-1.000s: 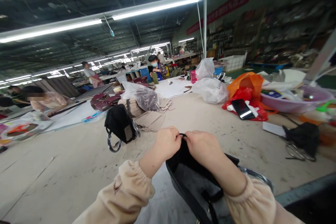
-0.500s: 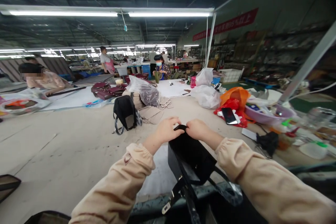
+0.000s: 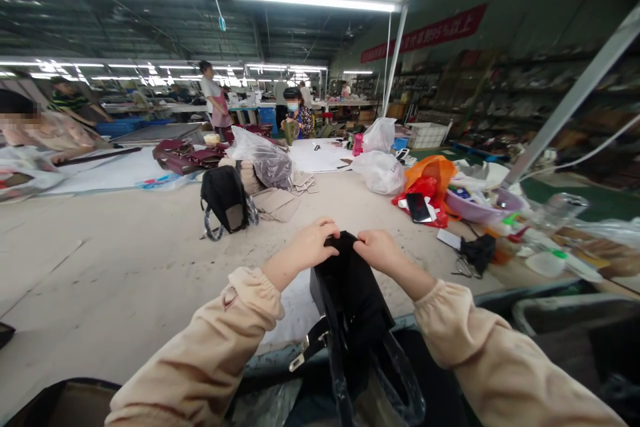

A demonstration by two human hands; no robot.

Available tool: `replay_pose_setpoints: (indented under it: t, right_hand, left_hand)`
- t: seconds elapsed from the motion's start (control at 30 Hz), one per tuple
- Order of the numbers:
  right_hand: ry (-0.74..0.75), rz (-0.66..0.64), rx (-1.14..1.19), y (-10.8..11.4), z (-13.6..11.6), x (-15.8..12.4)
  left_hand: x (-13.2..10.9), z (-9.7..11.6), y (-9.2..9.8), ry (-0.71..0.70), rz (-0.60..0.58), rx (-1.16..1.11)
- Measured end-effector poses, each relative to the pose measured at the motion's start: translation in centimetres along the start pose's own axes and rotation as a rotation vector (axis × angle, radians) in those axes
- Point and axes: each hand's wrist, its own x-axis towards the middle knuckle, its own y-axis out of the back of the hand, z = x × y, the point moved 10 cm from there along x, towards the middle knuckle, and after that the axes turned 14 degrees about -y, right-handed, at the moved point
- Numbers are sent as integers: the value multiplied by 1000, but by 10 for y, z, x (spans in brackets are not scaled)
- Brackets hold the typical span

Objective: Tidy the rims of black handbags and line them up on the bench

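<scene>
A black handbag (image 3: 357, 300) lies tilted before me at the table's near edge, its opening facing up toward me. My left hand (image 3: 313, 243) grips the far left corner of its rim, thumb and fingers pinched on the edge. On the opposite corner of the rim, my right hand (image 3: 380, 250) holds with curled fingers. A strap with a metal clasp (image 3: 298, 361) hangs from the bag's left side. Its plastic-wrapped handles (image 3: 405, 373) droop toward my lap. The bag's inside is dark and hard to make out.
Another black bag (image 3: 225, 199) stands upright on the table (image 3: 125, 267), near beige flat pieces (image 3: 277, 203). To the right are a phone (image 3: 418, 207), a red plastic bag (image 3: 425, 190), a lilac basin (image 3: 493, 207) and scissors (image 3: 466, 268). Co-workers sit and stand beyond.
My hands have moved slightly apart, and the bag's rim is spread wider between them. The handles have swung lower toward me. My view has tipped down and turned a little right.
</scene>
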Motion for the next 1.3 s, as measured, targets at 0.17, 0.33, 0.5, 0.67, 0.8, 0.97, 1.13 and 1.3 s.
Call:
replay_pose_setpoints:
  t: [0.17,0.33,0.5,0.67,0.8,0.97,1.13,1.3]
  right_hand:
    - [-23,15,85,-5,13,4]
    - [-10,21,152,-8,14,2]
    - [-4,31,180,-6,18,0]
    - [-4,31,175,-5,21,0]
    - [-1,18,161,-5,19,-2]
    - [-9,13,136,-4,17,-2]
    - [-12,9,86,-3,16,-1]
    - [-8,23,28,1,11,4]
  left_hand:
    - [20,-4,-14,-11,-46,13]
    - [33,-12,-22,-21,-85,32]
    - [36,-15,-23,15,-67,78]
    - [38,-14,-24,13,-59,75]
    - [38,-15,-23,29,-58,77]
    - [37,-16,-20,66,-51,87]
    - [37,-18,-20,75,-40,98]
    - [37,-22,-22,84,-21,105]
